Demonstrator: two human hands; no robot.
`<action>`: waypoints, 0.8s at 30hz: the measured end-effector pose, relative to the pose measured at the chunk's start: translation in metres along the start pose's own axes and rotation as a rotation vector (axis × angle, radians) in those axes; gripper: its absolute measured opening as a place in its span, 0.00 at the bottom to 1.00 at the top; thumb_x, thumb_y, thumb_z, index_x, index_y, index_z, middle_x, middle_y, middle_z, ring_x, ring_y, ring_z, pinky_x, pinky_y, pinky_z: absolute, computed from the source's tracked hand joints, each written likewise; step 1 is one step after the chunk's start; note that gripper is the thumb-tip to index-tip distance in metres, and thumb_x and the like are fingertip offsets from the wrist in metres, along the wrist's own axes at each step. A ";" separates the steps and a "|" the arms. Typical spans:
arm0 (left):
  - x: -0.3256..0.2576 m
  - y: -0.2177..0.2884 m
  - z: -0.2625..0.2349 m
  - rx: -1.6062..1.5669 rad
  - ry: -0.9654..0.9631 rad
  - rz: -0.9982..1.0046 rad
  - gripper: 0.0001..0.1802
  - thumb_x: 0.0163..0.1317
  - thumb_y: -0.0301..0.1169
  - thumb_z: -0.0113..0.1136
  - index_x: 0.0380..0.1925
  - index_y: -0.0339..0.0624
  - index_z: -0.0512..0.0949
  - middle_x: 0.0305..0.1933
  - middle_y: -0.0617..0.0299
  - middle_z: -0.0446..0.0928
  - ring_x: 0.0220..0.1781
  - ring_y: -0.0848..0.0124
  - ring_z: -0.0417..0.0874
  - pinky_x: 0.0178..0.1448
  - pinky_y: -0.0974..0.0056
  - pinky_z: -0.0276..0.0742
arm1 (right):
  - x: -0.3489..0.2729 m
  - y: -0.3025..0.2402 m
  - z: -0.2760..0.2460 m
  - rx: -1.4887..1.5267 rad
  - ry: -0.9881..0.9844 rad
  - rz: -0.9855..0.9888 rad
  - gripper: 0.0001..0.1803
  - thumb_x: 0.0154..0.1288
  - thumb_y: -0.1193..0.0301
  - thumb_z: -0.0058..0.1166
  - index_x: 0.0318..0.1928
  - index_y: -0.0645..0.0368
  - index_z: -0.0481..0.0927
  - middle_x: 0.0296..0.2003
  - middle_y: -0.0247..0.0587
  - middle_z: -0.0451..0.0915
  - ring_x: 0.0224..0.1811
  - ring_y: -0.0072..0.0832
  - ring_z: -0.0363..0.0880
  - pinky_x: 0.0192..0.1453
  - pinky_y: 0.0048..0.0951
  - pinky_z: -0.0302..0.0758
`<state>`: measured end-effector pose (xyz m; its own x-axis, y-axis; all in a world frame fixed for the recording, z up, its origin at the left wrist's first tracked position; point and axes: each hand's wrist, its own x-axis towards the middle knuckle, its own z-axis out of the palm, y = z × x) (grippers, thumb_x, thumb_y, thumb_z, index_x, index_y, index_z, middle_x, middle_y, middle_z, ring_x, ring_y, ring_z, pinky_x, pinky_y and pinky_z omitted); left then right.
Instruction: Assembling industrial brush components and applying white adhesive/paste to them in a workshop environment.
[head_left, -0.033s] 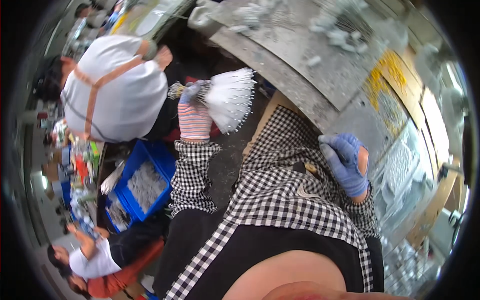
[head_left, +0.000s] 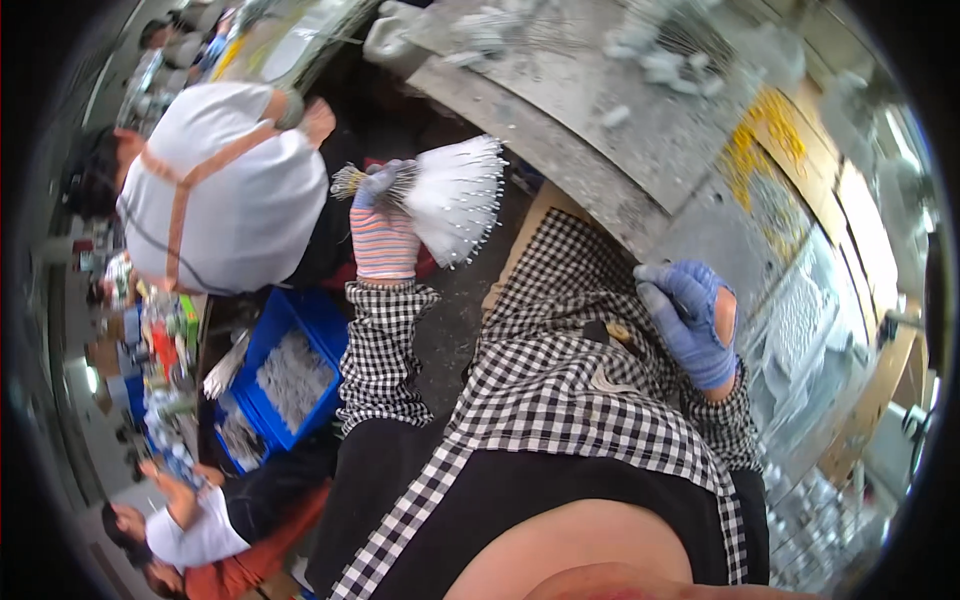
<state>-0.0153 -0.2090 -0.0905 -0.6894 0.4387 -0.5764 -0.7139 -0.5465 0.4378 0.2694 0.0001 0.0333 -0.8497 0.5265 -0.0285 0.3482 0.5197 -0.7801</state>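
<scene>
My left hand (head_left: 376, 188), in a striped knitted glove, is closed round the narrow part of a bundle of thin strands (head_left: 455, 195). White material fans out to the right of the grip, its edge dotted with small pale tips. Yellowish ends of the bundle stick out to the left. My right hand (head_left: 690, 318), in a blue glove with bare skin showing at its side, has its fingers curled together beside the table edge, above the checked apron (head_left: 560, 350). Whatever lies between those fingers, if anything, is too small or hidden to make out.
A grey worktable (head_left: 570, 110) at the upper right bears white pieces (head_left: 680, 60) and yellow strands (head_left: 760, 140). Blue bins (head_left: 290, 375) of greyish material stand at the left. One co-worker (head_left: 225, 190) sits close at the upper left, another (head_left: 200, 525) at the lower left.
The view has shifted slightly, so the table and the near co-worker appear a little further left. Both hands keep their pose, and the bundle stays in my left hand.
</scene>
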 end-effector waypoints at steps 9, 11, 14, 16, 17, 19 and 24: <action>0.012 -0.019 0.011 -0.144 -0.333 -0.163 0.12 0.56 0.16 0.56 0.40 0.41 0.78 0.44 0.57 0.79 0.56 0.56 0.79 0.70 0.49 0.71 | 0.005 -0.003 -0.018 -0.067 0.047 -0.079 0.10 0.55 0.77 0.66 0.40 0.61 0.86 0.25 0.42 0.80 0.27 0.36 0.80 0.33 0.33 0.74; 0.014 -0.019 0.018 -0.132 -0.358 -0.181 0.13 0.56 0.16 0.54 0.41 0.40 0.78 0.44 0.58 0.78 0.57 0.58 0.78 0.71 0.50 0.70 | 0.006 -0.006 -0.017 -0.055 0.045 -0.069 0.10 0.55 0.77 0.66 0.40 0.61 0.86 0.25 0.42 0.80 0.27 0.36 0.81 0.33 0.33 0.75; 0.016 -0.018 0.024 -0.115 -0.313 -0.197 0.12 0.52 0.20 0.57 0.39 0.39 0.78 0.44 0.58 0.77 0.58 0.59 0.76 0.74 0.53 0.65 | 0.007 -0.007 -0.015 -0.052 0.038 -0.085 0.10 0.55 0.76 0.66 0.40 0.61 0.86 0.26 0.42 0.82 0.28 0.36 0.81 0.34 0.33 0.76; 0.015 -0.016 0.027 -0.165 -0.264 -0.285 0.12 0.54 0.21 0.57 0.40 0.41 0.78 0.44 0.59 0.78 0.57 0.60 0.79 0.72 0.50 0.68 | 0.006 -0.006 -0.012 -0.039 0.040 -0.072 0.10 0.55 0.76 0.66 0.40 0.61 0.86 0.27 0.43 0.82 0.28 0.36 0.82 0.35 0.33 0.76; 0.015 -0.013 0.027 -0.157 -0.266 -0.287 0.12 0.54 0.21 0.57 0.40 0.41 0.78 0.44 0.59 0.78 0.57 0.60 0.79 0.72 0.50 0.68 | 0.005 -0.005 -0.011 -0.028 0.035 -0.063 0.10 0.55 0.76 0.66 0.40 0.61 0.86 0.28 0.43 0.83 0.29 0.36 0.82 0.35 0.33 0.77; 0.015 -0.010 0.020 -0.158 -0.272 -0.337 0.11 0.55 0.25 0.58 0.40 0.42 0.79 0.45 0.58 0.80 0.57 0.59 0.80 0.71 0.50 0.69 | 0.004 -0.006 -0.008 -0.010 0.032 -0.048 0.10 0.55 0.76 0.66 0.40 0.61 0.86 0.28 0.43 0.83 0.29 0.36 0.82 0.36 0.33 0.77; 0.022 -0.014 -0.008 -0.122 -0.325 -0.307 0.15 0.59 0.34 0.57 0.44 0.40 0.80 0.50 0.53 0.82 0.56 0.55 0.80 0.68 0.48 0.71 | 0.003 -0.003 -0.003 0.006 0.008 -0.045 0.10 0.56 0.76 0.66 0.40 0.61 0.86 0.28 0.44 0.83 0.30 0.37 0.83 0.36 0.33 0.77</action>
<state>-0.0195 -0.1976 -0.1147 -0.4646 0.7836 -0.4125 -0.8850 -0.4273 0.1849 0.2670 0.0018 0.0376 -0.8613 0.5080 0.0118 0.3072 0.5391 -0.7842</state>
